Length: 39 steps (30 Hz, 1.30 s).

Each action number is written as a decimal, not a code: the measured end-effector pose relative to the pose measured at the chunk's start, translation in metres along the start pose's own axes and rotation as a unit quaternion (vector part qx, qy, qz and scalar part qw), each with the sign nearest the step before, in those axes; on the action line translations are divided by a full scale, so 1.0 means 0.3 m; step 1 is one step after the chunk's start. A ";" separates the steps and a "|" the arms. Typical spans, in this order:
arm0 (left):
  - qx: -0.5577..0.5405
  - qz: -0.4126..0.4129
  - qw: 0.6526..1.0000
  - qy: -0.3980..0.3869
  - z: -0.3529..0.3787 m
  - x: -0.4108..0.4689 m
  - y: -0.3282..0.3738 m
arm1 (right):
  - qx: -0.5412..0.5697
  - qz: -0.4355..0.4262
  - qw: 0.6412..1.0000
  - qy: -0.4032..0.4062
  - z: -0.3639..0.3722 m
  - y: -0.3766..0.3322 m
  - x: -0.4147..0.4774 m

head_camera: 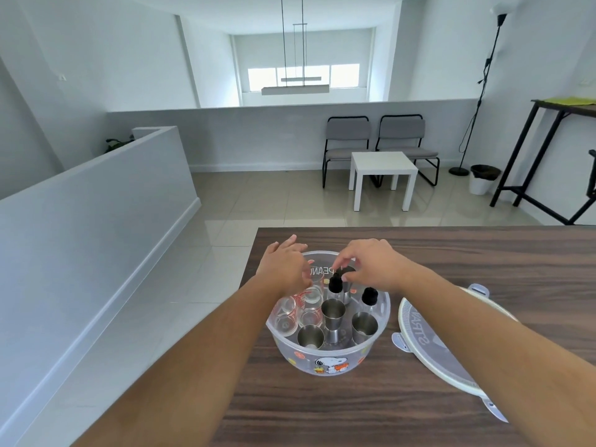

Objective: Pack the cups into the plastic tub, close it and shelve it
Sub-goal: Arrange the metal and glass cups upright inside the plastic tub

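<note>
**Two hands over a packed tub**

Two bare hands reach over a clear plastic tub (329,356) that stands on a dark wood-grain table (451,253), near its left edge. The left hand (285,266) hovers at the tub's far-left rim with its fingers spread and loosely curled; it is open, and whether a fingertip touches the glass below cannot be told. The right hand (371,266) is pinched, thumb and fingertips closed on the rim of a dark cup (346,277) at the back of the tub.

Inside the tub stand three steel cups (310,337), mouths up, along the near side and centre. Clear glasses (295,312) with red markings crowd the left side. Two black-capped bottles (369,296) rise between the cups, one just under the right hand.

The tub's near wall carries a cartoon of a white dog with black ears, and coloured dots. On the far wall, letters seen from behind read "PEAN", the rest hidden by the hands.

The lid (429,346) lies on the table just right of the tub, apart from it, partly under the right forearm. Its clips are flipped out, and upside-down letters on it read roughly "STRAW", though they are partly covered.
</note>
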<state>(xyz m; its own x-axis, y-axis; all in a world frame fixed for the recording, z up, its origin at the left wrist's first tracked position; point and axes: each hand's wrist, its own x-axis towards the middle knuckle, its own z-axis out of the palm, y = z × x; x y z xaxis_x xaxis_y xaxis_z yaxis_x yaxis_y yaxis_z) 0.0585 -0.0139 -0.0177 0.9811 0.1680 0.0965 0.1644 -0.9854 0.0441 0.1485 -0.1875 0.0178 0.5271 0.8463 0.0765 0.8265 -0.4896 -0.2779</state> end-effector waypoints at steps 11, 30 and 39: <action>-0.046 0.016 0.998 0.032 -0.017 -0.007 0.002 | -0.008 0.026 1.000 0.008 -0.028 0.043 -0.018; -0.137 0.049 0.987 0.075 -0.057 -0.007 0.135 | -0.017 0.043 0.997 -0.055 -0.063 0.031 -0.119; -0.137 0.026 0.985 0.103 -0.075 -0.036 0.082 | -0.033 -0.008 0.999 -0.037 -0.052 0.001 -0.123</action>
<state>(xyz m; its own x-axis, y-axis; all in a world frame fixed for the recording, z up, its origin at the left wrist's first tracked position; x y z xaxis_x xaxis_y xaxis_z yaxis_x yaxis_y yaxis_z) 0.0496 -0.0392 0.0048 0.9412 0.1481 0.3038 0.0539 -0.9531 0.2978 0.1325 -0.2221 0.0300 0.5005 0.8657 0.0086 0.8467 -0.4874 -0.2135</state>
